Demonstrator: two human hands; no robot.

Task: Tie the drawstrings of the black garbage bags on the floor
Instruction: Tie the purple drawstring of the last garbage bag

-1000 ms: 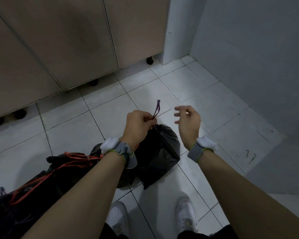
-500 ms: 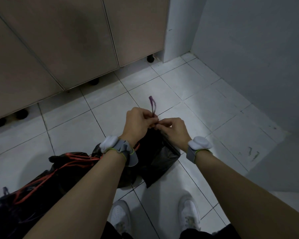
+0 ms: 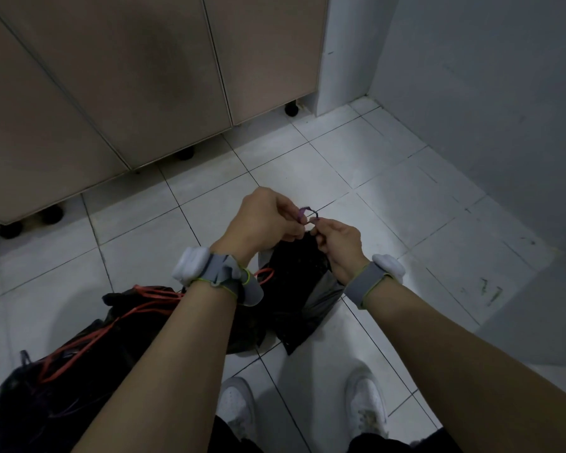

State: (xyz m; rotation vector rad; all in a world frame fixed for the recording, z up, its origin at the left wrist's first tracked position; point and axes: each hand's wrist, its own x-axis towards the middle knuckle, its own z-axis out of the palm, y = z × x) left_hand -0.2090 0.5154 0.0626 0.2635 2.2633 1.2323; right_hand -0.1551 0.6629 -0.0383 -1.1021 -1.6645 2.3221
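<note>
A small black garbage bag (image 3: pixel 294 289) hangs gathered below my hands, its bottom touching the tiled floor. Its purple drawstring (image 3: pixel 306 211) arches in a short loop between my fingers. My left hand (image 3: pixel 265 220) pinches one end of the string and my right hand (image 3: pixel 337 238) pinches the other, knuckles almost touching above the bag's neck. A second black garbage bag (image 3: pixel 79 348) with orange drawstrings (image 3: pixel 138 308) lies on the floor at lower left, partly hidden by my left forearm.
Beige cabinet doors (image 3: pixel 128 76) on black feet stand behind the bags. A grey wall (image 3: pixel 487 109) closes the right side and corner. My white shoes (image 3: pixel 366 403) stand on the white tiled floor (image 3: pixel 406 207) just behind the small bag.
My right hand came in from open and apart to grip the purple drawstring beside my left hand. The upright string end is now bent into a small loop between both hands.
</note>
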